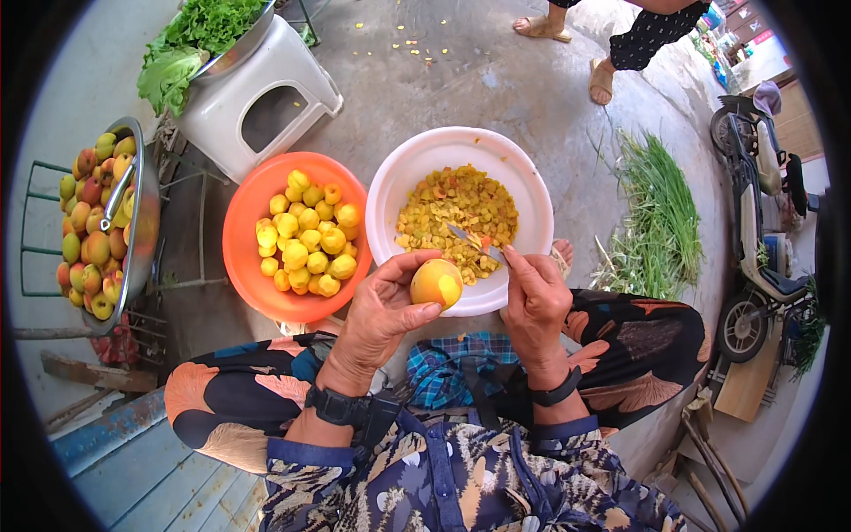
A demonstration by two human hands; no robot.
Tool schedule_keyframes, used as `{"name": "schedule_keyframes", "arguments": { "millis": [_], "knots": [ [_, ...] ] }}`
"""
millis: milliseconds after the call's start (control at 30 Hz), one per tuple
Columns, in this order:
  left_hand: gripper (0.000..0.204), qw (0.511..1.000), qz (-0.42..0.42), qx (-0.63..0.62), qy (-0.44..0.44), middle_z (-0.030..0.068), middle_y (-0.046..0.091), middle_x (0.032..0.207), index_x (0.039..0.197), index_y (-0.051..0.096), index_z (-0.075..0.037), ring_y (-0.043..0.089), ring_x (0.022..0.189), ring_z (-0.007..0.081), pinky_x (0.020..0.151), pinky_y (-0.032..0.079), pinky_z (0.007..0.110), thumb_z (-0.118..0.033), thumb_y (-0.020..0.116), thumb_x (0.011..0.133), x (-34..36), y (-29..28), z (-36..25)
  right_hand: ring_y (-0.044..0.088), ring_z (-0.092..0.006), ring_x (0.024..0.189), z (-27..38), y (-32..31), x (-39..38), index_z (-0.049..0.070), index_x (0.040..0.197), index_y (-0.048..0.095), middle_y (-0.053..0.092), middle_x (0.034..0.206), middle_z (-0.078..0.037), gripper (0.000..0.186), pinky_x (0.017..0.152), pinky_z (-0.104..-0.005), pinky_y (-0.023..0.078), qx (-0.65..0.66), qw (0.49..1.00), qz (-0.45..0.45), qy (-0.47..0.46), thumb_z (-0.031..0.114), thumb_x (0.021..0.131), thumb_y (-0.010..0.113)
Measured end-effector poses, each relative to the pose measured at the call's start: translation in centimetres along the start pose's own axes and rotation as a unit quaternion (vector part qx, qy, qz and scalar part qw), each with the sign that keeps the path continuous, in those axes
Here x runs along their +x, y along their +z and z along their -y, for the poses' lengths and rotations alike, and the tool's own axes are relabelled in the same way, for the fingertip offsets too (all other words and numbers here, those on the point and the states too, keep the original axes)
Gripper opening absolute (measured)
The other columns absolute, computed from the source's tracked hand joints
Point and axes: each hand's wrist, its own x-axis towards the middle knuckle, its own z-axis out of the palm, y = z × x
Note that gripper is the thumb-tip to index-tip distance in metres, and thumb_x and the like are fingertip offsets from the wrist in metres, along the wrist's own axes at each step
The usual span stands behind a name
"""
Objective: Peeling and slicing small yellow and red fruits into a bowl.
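Note:
My left hand [383, 306] grips a yellow-orange peach [436, 284] just above the near rim of a white basin [535, 206]. A lighter patch shows on its lower right side, where skin is off. In my right hand [537, 301] is a small knife [479, 245], its blade pointing up and left over the basin. Chopped yellow fruit pieces [456, 206] lie heaped in that basin. To its left stands an orange basin [241, 238] holding many peeled yellow peaches [308, 239]. The blade and the held peach are apart.
Unpeeled peaches [93, 222] fill a metal bowl [146, 226] at far left. A white stool [257, 53] bears a bowl of lettuce [208, 31]. Green stalks [651, 217] lie on the floor at right, near a parked scooter [753, 239]. Another person's sandalled feet [601, 82] are at the top.

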Motion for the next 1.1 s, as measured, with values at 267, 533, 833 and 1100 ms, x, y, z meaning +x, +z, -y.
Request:
{"name": "schedule_keyframes", "arguments": {
  "millis": [267,533,833,1100],
  "knots": [
    [0.072,1.000,-0.006,0.016,0.004,0.0124,0.062,0.134,0.137,0.050,0.000,0.062,0.123,0.0204,0.106,0.053,0.034,0.004,0.086,0.075,-0.2,-0.2,-0.1,0.064,-0.0269,0.074,3.7,-0.2,0.1,0.002,0.117,0.074,0.065,0.092,-0.010,0.044,0.062,-0.0394,0.049,0.035,0.984,0.033,-0.173,-0.003,0.074,0.069],
    [0.067,0.999,-0.016,0.028,0.018,0.0135,0.062,0.131,0.133,0.053,-0.001,0.061,0.123,0.0217,0.109,0.050,0.037,0.007,0.084,0.074,-0.2,-0.5,0.3,0.064,-0.0277,0.075,3.1,0.1,0.2,0.002,0.115,0.075,0.065,0.090,-0.011,0.042,0.063,-0.0393,0.050,-0.004,0.988,0.005,-0.155,-0.004,0.074,0.068],
    [0.070,0.998,0.015,-0.004,0.056,0.0122,0.064,0.128,0.132,0.055,-0.004,0.062,0.121,0.0210,0.108,0.051,0.037,0.007,0.086,0.071,-0.1,-0.4,0.7,0.064,-0.0288,0.074,2.5,-1.0,0.7,0.000,0.110,0.076,0.066,0.087,-0.012,0.039,0.064,-0.0392,0.050,0.031,0.993,-0.005,-0.112,-0.010,0.074,0.067],
    [0.069,0.999,-0.019,0.028,0.018,0.0109,0.065,0.128,0.132,0.056,-0.002,0.065,0.117,0.0205,0.100,0.057,0.035,0.010,0.085,0.070,-0.3,-0.5,0.3,0.062,-0.0277,0.072,3.3,-0.6,0.3,0.001,0.114,0.075,0.065,0.090,-0.011,0.043,0.063,-0.0392,0.049,0.015,0.985,0.022,-0.169,-0.004,0.072,0.068]
  ]
}}
